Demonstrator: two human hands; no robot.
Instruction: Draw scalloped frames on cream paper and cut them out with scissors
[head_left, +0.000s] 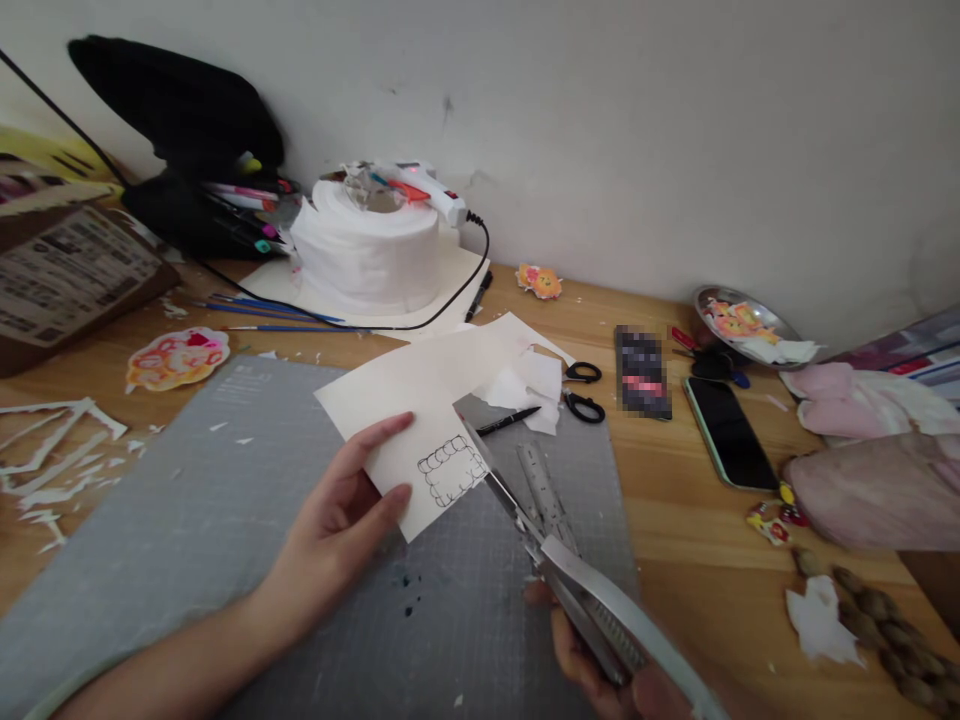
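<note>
A left hand pinches cream paper [390,385] over a gray cutting mat [247,480]; the right hand [589,650] grips metal scissors [574,575] at its edge, the drawn scalloped rectangle [452,470] not cut free.

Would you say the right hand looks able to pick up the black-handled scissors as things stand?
Probably not without freeing itself first: the right hand is gripping the metal shears, though the handle loops of the black-handled scissors lie uncovered.
</note>
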